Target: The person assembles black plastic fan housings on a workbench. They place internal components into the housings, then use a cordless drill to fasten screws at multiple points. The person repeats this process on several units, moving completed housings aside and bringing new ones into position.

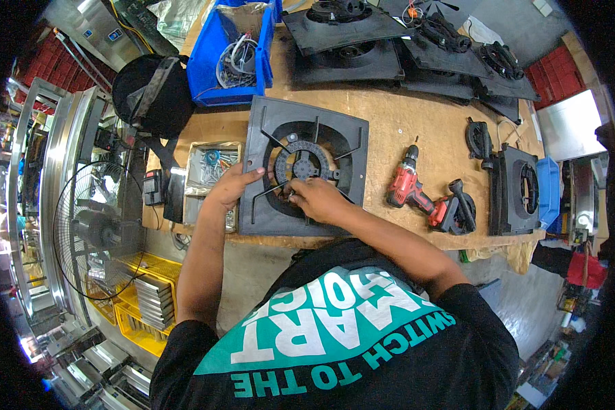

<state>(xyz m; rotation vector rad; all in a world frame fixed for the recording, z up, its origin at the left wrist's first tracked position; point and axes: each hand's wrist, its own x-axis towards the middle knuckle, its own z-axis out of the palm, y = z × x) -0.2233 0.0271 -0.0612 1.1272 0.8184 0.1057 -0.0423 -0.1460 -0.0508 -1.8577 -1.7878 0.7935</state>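
A square black gas stove top (pixel 352 140) lies at the table's near edge, with pan-support arms around its round opening. A ring burner (pixel 303 169) sits in the middle of that opening. My left hand (pixel 231 187) grips the plate's left edge, its thumb stretched over the top surface and its other fingers partly hidden. My right hand (pixel 317 201) reaches over the near side of the opening. Its fingers are pinched together just below the burner, on something small that I cannot make out.
A red cordless drill (pixel 406 184) lies to the right, beside a black burner part (pixel 462 208) and another stove top (pixel 516 191). A tray of small parts (pixel 215 160) stands left. Behind are a blue bin (pixel 201 65) and stacked stove tops (pixel 348 65). A fan (pixel 99 229) stands lower left.
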